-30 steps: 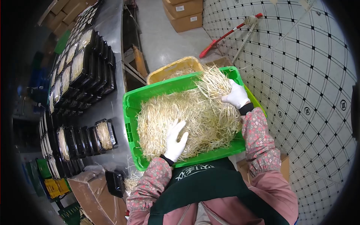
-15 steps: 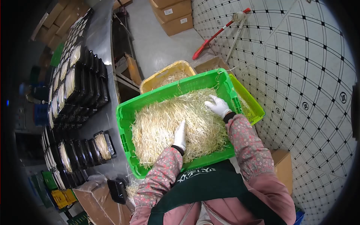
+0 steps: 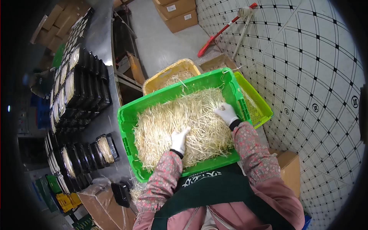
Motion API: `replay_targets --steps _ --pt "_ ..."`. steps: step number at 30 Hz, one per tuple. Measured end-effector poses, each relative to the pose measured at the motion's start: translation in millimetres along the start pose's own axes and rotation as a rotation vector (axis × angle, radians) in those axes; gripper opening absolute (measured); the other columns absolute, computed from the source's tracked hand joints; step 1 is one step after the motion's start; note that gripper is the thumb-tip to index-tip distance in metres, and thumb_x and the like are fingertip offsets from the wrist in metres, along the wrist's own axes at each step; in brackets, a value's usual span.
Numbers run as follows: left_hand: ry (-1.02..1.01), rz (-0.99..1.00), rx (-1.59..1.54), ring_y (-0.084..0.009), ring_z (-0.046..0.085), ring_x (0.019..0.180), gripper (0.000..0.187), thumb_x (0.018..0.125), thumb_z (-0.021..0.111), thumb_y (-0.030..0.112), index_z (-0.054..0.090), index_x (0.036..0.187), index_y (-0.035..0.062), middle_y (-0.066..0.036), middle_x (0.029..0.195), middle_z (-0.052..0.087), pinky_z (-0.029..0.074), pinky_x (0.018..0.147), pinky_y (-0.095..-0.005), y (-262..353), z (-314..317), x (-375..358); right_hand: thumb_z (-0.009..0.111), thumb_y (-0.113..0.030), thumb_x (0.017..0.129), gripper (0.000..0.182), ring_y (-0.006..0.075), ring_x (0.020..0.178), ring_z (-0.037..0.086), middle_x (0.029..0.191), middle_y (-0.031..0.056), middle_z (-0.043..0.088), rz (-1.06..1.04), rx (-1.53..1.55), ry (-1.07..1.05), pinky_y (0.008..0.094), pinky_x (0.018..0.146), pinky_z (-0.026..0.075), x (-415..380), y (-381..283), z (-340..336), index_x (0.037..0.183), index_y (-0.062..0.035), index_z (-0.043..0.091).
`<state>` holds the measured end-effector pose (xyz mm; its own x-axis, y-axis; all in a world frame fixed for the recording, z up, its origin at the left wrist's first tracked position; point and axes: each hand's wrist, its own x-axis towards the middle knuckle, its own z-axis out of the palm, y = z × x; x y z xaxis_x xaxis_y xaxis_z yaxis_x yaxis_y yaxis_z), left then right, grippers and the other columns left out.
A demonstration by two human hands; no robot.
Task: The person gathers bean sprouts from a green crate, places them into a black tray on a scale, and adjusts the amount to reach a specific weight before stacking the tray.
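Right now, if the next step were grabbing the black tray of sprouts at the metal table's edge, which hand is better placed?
Probably the left hand. It's at the sprouts in the green crate, nearer the black tray; the right hand is farther away, towards the crate's opposite end.

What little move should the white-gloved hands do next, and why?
Maybe gently curl the right hand's fingers around some sprouts, because its fingertips are at the pile in the green crate, and the left hand is on the pile too.
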<state>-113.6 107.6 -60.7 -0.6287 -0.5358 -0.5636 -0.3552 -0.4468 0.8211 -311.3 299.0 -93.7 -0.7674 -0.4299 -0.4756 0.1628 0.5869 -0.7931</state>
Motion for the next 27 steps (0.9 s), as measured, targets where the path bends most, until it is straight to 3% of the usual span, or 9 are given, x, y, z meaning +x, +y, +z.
replay_targets --steps 5,8,14,17,20,23,24,26,27 --pt "0.021 -0.054 0.130 -0.0149 0.064 0.086 0.032 0.082 0.075 0.009 0.063 0.109 -0.0013 -0.006 0.097 0.069 0.050 0.082 -0.0281 7.7 -8.0 -14.6 0.078 -0.033 0.081 0.062 0.0232 0.099 0.063 0.109 0.0182 0.067 -0.205 0.040 0.211 0.0325 0.091 0.048 -6.7 6.3 3.6 0.119 0.0114 0.057" --pt "-0.031 0.037 0.005 -0.0132 0.063 0.083 0.025 0.085 0.073 0.008 0.064 0.107 0.0001 -0.005 0.095 0.069 0.049 0.078 -0.0273 1.5 -4.8 -3.8 0.078 -0.032 0.081 0.063 0.0239 0.107 0.062 0.117 0.0190 0.065 -0.146 0.207 0.044 0.0337 0.095 0.046 -4.1 4.3 -3.9 0.124 0.0088 0.056" --pt "-0.012 -0.011 0.050 -0.0124 0.058 0.077 0.015 0.088 0.066 0.009 0.065 0.102 0.0025 -0.001 0.088 0.066 0.046 0.074 -0.0274 7.0 -13.1 -13.2 0.057 -0.047 0.090 0.075 0.0345 0.128 0.050 0.139 0.0227 0.051 0.031 -0.234 0.066 0.0407 0.109 0.036 -10.6 10.4 -4.9 0.147 -0.0016 0.035" --pt "-0.013 -0.160 0.033 -0.0171 0.058 0.100 0.034 0.089 0.063 0.016 0.060 0.119 0.0001 -0.007 0.109 0.066 0.045 0.091 -0.0319 -26.7 -22.1 20.5 0.044 -0.058 0.093 0.084 0.0361 0.126 0.051 0.139 0.0231 0.050 0.166 -0.515 0.116 0.0430 0.108 0.037 -12.5 -20.7 5.1 0.151 -0.0025 0.022" --pt "0.006 -0.225 -0.078 -0.0212 0.054 0.112 0.047 0.093 0.061 0.032 0.055 0.126 -0.0011 -0.011 0.123 0.061 0.042 0.097 -0.0342 -27.0 19.2 26.8 0.037 -0.062 0.094 0.081 0.0369 0.121 0.055 0.132 0.0249 0.055 0.237 -0.398 -0.002 0.0446 0.105 0.039 -3.9 -19.1 51.3 0.148 -0.0019 0.031" --pt "-0.071 0.032 0.187 -0.0230 0.053 0.116 0.043 0.099 0.051 0.029 0.051 0.132 0.0017 -0.011 0.130 0.057 0.043 0.099 -0.0366 -43.2 40.6 39.3 0.039 -0.062 0.094 0.074 0.0360 0.120 0.056 0.128 0.0234 0.058 0.212 -0.395 -0.079 0.0422 0.104 0.039 -26.0 -53.3 73.1 0.139 -0.0043 0.047" --pt "0.073 -0.099 -0.141 -0.0226 0.053 0.116 0.040 0.100 0.050 0.027 0.052 0.132 0.0021 -0.011 0.130 0.057 0.042 0.099 -0.0368 -29.7 61.7 22.2 0.040 -0.061 0.094 0.071 0.0357 0.118 0.057 0.126 0.0228 0.060 0.133 -0.352 -0.056 0.0415 0.102 0.041 -26.8 -57.0 67.5 0.137 -0.0044 0.050" --pt "0.031 0.105 -0.301 -0.0212 0.054 0.114 0.043 0.101 0.048 0.025 0.046 0.137 0.0017 -0.010 0.131 0.055 0.042 0.100 -0.0356 -23.4 70.0 0.8 0.042 -0.058 0.095 0.066 0.0351 0.113 0.060 0.121 0.0217 0.063 -0.024 -0.255 -0.016 0.0401 0.098 0.045 -35.9 -66.7 45.4 0.133 -0.0045 0.054" --pt "-0.027 0.110 -0.402 -0.0214 0.054 0.114 0.046 0.100 0.050 0.026 0.043 0.138 0.0004 -0.011 0.132 0.054 0.042 0.100 -0.0360 6.8 81.2 -30.5 0.042 -0.063 0.093 0.065 0.0377 0.095 0.066 0.103 0.0241 0.067 -0.188 -0.172 -0.025 0.0440 0.083 0.050 -38.2 -72.0 34.6 0.125 -0.0087 0.060"
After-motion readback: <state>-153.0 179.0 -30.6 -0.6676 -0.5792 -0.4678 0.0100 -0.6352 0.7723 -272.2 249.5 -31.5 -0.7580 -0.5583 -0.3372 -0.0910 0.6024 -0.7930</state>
